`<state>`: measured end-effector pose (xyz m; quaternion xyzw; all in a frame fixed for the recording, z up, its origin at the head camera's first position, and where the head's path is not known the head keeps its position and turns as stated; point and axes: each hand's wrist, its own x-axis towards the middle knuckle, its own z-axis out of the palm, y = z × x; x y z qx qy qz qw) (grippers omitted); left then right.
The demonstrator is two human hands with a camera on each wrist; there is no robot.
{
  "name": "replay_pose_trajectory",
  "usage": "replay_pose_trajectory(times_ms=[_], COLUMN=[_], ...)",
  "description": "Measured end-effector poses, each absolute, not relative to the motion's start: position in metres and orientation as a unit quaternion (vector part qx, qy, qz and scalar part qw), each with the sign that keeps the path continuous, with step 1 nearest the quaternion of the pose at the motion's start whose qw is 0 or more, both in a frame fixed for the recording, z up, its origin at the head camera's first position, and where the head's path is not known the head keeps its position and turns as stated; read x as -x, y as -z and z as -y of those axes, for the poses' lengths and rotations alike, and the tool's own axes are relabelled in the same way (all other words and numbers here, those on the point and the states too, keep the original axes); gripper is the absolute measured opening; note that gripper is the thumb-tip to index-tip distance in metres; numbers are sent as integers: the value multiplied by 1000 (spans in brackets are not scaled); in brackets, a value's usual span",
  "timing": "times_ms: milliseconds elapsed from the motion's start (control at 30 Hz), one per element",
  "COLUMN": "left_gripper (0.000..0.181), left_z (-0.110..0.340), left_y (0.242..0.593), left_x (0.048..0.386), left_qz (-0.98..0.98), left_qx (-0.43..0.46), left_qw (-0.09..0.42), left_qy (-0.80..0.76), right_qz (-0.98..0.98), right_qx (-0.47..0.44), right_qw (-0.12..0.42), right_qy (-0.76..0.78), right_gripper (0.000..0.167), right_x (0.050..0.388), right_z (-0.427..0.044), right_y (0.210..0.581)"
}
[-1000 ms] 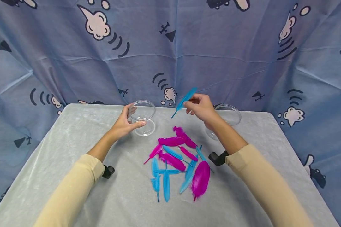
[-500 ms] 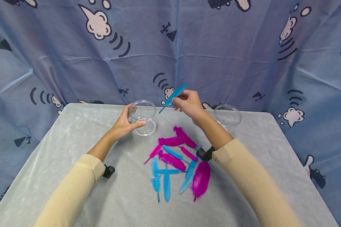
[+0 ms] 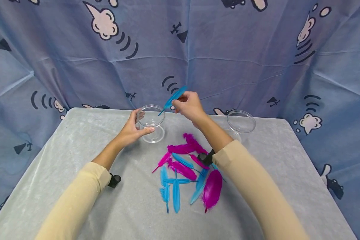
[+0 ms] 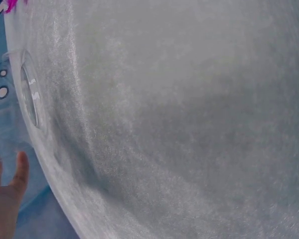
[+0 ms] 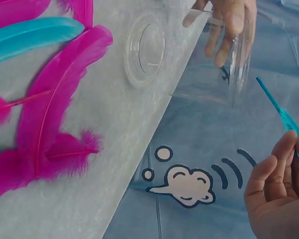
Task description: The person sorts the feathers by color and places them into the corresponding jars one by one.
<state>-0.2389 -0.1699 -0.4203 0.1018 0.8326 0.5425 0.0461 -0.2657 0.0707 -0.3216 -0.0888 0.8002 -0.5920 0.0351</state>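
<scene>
Two bare hands, apart from each other, both occupied. Left hand (image 3: pixel 134 130): clasped around the left clear cup (image 3: pixel 151 123), thumb along the near wall, fingers around the far side. Left clear cup: round, transparent, upright on the table (image 3: pixel 123 213), near its far edge. Right hand (image 3: pixel 188 106): thumb and forefinger pinching one held blue feather (image 3: pixel 177 95), other fingers loosely bent. Held blue feather: raised in the air, aslant, quill downward and toward the left clear cup; quill tip overlapping the right side of the rim in the head view, just past the rim in the right wrist view. Contact between tip and rim: cannot tell.

One loose spread of magenta feathers (image 3: pixel 212 190) and loose blue feathers (image 3: pixel 176 196), flat on the table between the arms, several crossing or overlapping; broadest magenta piece at the near right end.

One right clear cup (image 3: pixel 241 121), near the far edge, partly behind the right forearm (image 3: pixel 214 133).

Two beige sleeves (image 3: pixel 252 186), each with a black wrist device (image 3: pixel 115 181) at the cuff; right-hand one partly covering the feathers in the head view. One blue curtain (image 3: pixel 246 50) behind, printed with pale clouds and dark curved strokes.
</scene>
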Motion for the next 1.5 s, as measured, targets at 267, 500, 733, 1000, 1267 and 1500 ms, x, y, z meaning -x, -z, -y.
replay_pose_trajectory(times_ms=[267, 500, 733, 1000, 1267, 1500], left_gripper=[98, 96, 97, 98, 97, 97], left_z=[169, 170, 169, 169, 169, 170], left_y=[419, 420, 419, 418, 419, 421], left_x=[238, 237, 236, 236, 236, 237], left_qz=[-836, -832, -834, -833, -829, -833], left_qx=[-97, -101, -101, -97, -101, -100], left_qw=[47, 49, 51, 57, 53, 42], left_qy=[-537, -543, -539, -542, -547, -543], right_qz=[-825, -847, -846, -851, -849, -847], right_qx=[94, 110, 140, 165, 213, 206], right_qw=[41, 39, 38, 61, 70, 64], right_qy=[556, 519, 513, 495, 478, 486], right_gripper=[11, 9, 7, 8, 16, 15], right_x=[265, 263, 262, 260, 258, 259], right_z=[-55, -44, -37, -34, -51, -81], right_y=[331, 339, 343, 344, 348, 351])
